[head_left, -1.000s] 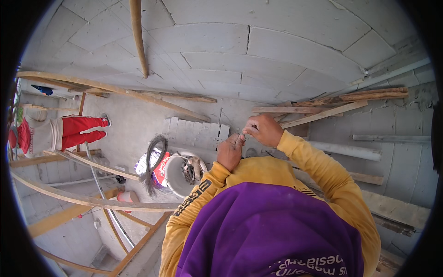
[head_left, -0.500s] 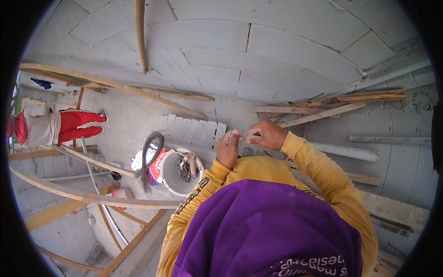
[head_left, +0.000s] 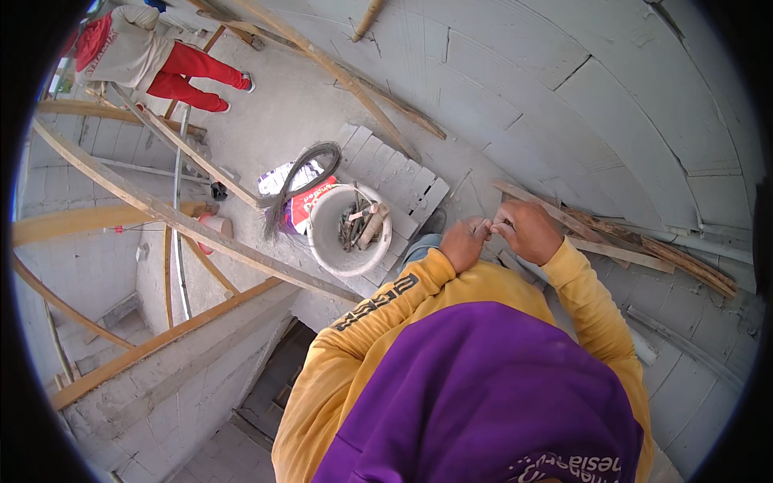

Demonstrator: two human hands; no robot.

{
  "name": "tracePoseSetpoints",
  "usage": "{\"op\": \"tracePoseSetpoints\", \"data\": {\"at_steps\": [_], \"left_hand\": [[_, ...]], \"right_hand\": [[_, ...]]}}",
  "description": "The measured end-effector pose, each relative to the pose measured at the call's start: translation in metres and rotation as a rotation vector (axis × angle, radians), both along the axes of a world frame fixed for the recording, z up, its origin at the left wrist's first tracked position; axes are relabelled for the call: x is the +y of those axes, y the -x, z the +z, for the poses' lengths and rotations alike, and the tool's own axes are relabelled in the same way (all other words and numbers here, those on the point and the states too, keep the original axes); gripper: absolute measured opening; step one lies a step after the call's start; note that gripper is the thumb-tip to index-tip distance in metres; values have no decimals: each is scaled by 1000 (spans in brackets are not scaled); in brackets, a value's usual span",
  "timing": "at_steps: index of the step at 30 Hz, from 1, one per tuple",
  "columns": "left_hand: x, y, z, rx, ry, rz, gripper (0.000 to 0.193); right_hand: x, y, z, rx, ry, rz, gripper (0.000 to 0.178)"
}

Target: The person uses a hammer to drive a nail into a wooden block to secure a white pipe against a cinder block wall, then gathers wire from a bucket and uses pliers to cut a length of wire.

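Observation:
My left hand point(head_left: 465, 245) and my right hand point(head_left: 528, 231) meet in front of my yellow-sleeved body, fingertips touching. Both sets of fingers are closed in a pinch. Whatever they may hold is too small to make out. To the left of them stands a pale bucket point(head_left: 320, 243), with several dusty tools point(head_left: 360, 229) inside, one with a thick, light handle. A looped bundle of thin dark wire point(head_left: 281, 198) lies beside the bucket, across a red, white and purple bag point(head_left: 312, 200).
Pale slatted boards point(head_left: 392, 171) lie by the bucket. Long timber poles point(head_left: 189, 223) cross on the left, above a lower area with a pink bucket point(head_left: 215, 231). Timber planks point(head_left: 636, 249) lie along the block wall point(head_left: 555, 105). A co-worker in red trousers point(head_left: 196, 71) is at upper left.
The view has turned, so the bucket, wire and co-worker sit differently in it. My hands have come from slightly apart to touching at the fingertips.

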State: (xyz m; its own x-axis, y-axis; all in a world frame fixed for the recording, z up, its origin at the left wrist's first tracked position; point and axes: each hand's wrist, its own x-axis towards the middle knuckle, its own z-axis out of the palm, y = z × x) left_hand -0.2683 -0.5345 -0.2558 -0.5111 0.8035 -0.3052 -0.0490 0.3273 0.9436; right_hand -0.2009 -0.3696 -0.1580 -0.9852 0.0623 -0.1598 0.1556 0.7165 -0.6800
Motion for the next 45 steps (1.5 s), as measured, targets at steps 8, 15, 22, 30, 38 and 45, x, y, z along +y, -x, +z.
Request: {"op": "tracePoseSetpoints", "data": {"at_steps": [8,15,22,30,38,45], "left_hand": [[-13,19,-15,-638,-118,553,33],[-74,60,-15,-350,-122,809,36],[-194,86,-157,-363,292,1439,42],[-179,122,-229,-936,135,1396,40],[-178,144,-252,-1118,63,1576,34],[-247,137,-274,-1011,-109,1710,23]], "right_hand": [[-39,-14,-42,167,-197,87,36],[-27,-21,-44,-2,-30,-225,51],[24,-118,-119,-471,-55,-493,47],[20,-197,-127,-711,-111,-677,40],[1,-246,-124,-710,-33,-868,39],[-20,-265,-158,-693,92,-952,38]]}}
